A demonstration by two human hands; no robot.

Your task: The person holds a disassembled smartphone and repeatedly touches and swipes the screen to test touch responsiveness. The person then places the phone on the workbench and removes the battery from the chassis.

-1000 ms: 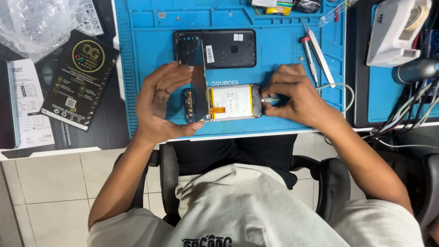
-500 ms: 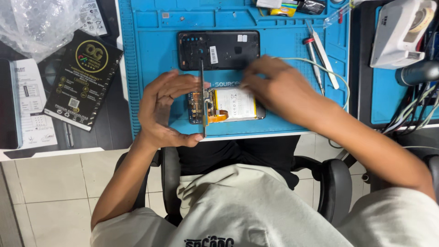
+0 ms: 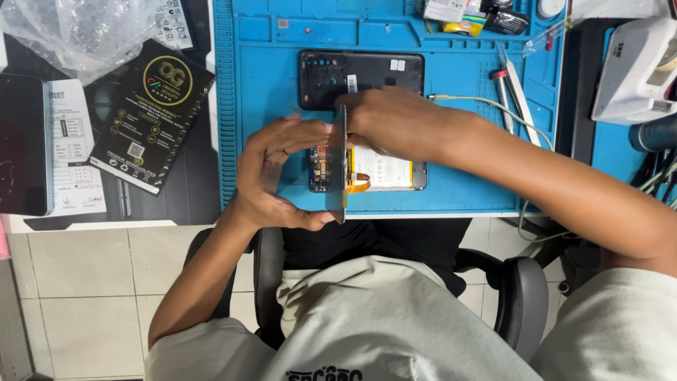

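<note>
While the opened phone (image 3: 370, 169) is lying flat on the blue mat (image 3: 261, 85), the left hand (image 3: 278, 173) is holding a thin screen panel (image 3: 341, 166) upright on its edge — thumb below, fingers above. The right hand (image 3: 395, 123) is pinching its top. It looks light, stiff, fragile — better gripped by the edges.
</note>
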